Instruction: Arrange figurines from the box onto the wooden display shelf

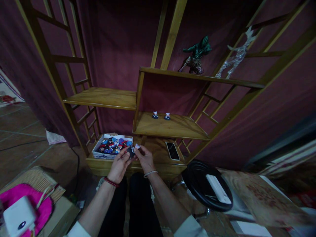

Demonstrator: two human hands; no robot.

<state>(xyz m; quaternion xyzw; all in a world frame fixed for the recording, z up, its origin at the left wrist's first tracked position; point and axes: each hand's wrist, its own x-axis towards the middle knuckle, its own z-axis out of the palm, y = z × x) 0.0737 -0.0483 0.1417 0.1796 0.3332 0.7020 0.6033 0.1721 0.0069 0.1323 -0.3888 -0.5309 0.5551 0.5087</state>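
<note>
Both hands meet over the front edge of the wooden shelf unit, just right of a box of toys. My left hand (120,164) is closed around the dark base of a small figurine (130,151). Its pale upper part is pinched between the fingers of my right hand (145,158); whether the two parts are joined I cannot tell. Two similar little figurines (155,115) with white tops and dark bases stand upright on the middle shelf (172,127). The open cardboard box (98,154), full of colourful small figures, sits on the bottom shelf beside my left hand.
A phone (172,151) lies on the bottom shelf to the right. Higher up stand a green-topped figure (197,54) and a clear deer statue (237,56). A black round stool (195,177) is at right, a pink tray (44,200) with a white device at left.
</note>
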